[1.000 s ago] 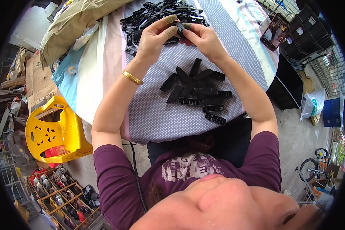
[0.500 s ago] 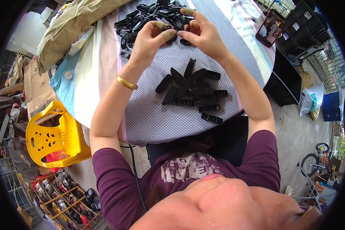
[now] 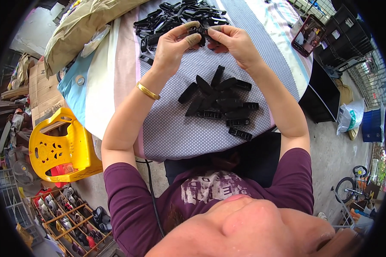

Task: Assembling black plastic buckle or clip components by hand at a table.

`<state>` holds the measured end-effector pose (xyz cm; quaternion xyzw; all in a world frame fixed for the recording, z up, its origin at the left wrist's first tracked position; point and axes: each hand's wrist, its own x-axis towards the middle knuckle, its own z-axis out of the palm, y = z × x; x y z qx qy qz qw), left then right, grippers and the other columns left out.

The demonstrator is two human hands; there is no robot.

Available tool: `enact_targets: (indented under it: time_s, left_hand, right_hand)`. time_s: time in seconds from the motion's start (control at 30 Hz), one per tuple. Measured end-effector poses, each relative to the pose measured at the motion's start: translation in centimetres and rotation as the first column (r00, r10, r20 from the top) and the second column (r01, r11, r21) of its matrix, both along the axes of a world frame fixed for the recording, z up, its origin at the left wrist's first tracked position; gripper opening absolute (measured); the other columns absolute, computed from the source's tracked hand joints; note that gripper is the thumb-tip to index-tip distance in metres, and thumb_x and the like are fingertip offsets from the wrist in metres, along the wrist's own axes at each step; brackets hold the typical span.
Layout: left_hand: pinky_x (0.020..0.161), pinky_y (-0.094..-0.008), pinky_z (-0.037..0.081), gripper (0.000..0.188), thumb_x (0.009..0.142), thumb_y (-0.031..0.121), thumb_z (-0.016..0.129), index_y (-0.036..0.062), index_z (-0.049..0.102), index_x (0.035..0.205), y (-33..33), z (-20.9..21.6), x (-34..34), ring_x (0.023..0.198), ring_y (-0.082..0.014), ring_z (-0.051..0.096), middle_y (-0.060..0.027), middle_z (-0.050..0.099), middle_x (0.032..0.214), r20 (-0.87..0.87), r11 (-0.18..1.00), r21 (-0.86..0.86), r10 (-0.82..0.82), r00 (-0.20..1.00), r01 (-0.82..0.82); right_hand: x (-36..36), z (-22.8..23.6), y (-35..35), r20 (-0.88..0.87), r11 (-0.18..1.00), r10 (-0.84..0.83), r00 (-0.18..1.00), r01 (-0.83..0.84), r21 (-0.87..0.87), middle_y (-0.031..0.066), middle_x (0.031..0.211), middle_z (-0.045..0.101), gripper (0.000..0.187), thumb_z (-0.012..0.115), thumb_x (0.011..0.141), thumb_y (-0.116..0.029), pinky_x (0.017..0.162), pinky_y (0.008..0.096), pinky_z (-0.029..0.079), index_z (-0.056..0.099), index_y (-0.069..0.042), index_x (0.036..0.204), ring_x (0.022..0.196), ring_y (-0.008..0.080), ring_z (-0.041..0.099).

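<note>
My left hand (image 3: 170,50) is closed at the near edge of a big heap of black plastic clips (image 3: 182,13). Tan wraps cover its thumb and index finger, which pinch a small black clip (image 3: 202,37). My right hand (image 3: 239,46) meets it from the other side, thumb and fingers pressed on the same clip; a tan wrap shows on one finger. Fingers partly hide the clip's shape. Between my forearms lies a smaller pile of black clips (image 3: 210,101), some smooth and oval on top, others showing slotted undersides.
A dotted, striped cloth covers the table (image 3: 176,137). A phone (image 3: 308,36) is propped at the right edge, with black crates (image 3: 345,40) beyond. Brown paper (image 3: 79,32) and a tape roll (image 3: 79,80) lie left. A yellow chair (image 3: 79,147) stands at the left.
My hands have come closer together, and the right fingers now close on the clip at the left fingertips. The whole view has shifted slightly; the near pile looks the same.
</note>
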<state>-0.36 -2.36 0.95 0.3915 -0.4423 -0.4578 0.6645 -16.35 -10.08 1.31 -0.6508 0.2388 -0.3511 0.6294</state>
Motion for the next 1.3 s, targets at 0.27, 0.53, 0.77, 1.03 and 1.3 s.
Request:
enact_targets:
  time_s: [0.27,0.53,0.77,1.03,1.3]
  left_hand:
    - [0.071,-0.0206,0.050,0.035,0.074,0.002,0.068,-0.0001,0.060,0.108,-0.1,0.0,0.5,0.080,-0.0092,0.058,-0.0047,0.062,0.092,0.328,0.990,-0.122,0.101,0.939,-0.064]
    - [0.079,-0.0223,0.049,0.036,0.076,0.001,0.066,-0.0002,0.058,0.111,0.4,0.4,-0.6,0.087,-0.0113,0.059,-0.0064,0.062,0.097,0.207,0.993,-0.074,0.110,0.972,-0.096]
    - [0.083,-0.0243,0.048,0.032,0.080,-0.001,0.059,-0.0005,0.056,0.112,0.1,1.1,0.5,0.090,-0.0144,0.060,-0.0109,0.063,0.101,0.096,0.990,-0.139,0.000,0.995,0.013]
    - [0.078,-0.0254,0.051,0.031,0.079,-0.002,0.059,0.0007,0.058,0.110,0.7,2.0,0.7,0.086,-0.0149,0.062,-0.0123,0.065,0.096,0.221,0.979,-0.174,-0.064,0.973,0.104]
    - [0.075,-0.0244,0.050,0.036,0.075,0.004,0.065,-0.0005,0.058,0.110,2.0,3.3,-0.5,0.081,-0.0133,0.062,-0.0120,0.066,0.090,0.602,0.977,0.131,-0.215,0.769,0.171]
  right_hand:
    - [0.4,0.0,1.2,0.077,0.994,0.031,0.997,-0.039,0.103,0.0079,0.080,0.064,0.027,0.058,0.086,-0.024,0.056,0.0230,0.053,0.061,0.000,0.096,0.065,0.0159,0.065]
    - [1.2,-1.1,2.1,0.045,0.946,-0.173,0.984,0.179,-0.270,0.0083,0.077,0.063,0.026,0.056,0.088,-0.021,0.056,0.0226,0.053,0.059,0.003,0.097,0.064,0.0152,0.064]
    - [0.7,-0.2,2.0,-0.207,0.948,0.065,0.976,-0.125,-0.293,0.0061,0.079,0.062,0.033,0.061,0.084,-0.027,0.068,0.0260,0.051,0.058,0.002,0.098,0.075,0.0126,0.061]
    - [0.8,-1.0,2.8,0.011,0.953,0.080,0.997,-0.074,-0.295,0.0060,0.072,0.064,0.023,0.065,0.081,-0.018,0.061,0.0217,0.048,0.064,0.002,0.091,0.065,0.0096,0.059]
    - [-2.3,-0.6,-5.3,-0.280,0.732,-0.075,0.957,-0.138,-0.668,0.0074,0.089,0.066,0.026,0.061,0.078,-0.009,0.068,0.0244,0.049,0.062,-0.002,0.104,0.075,0.0120,0.062]
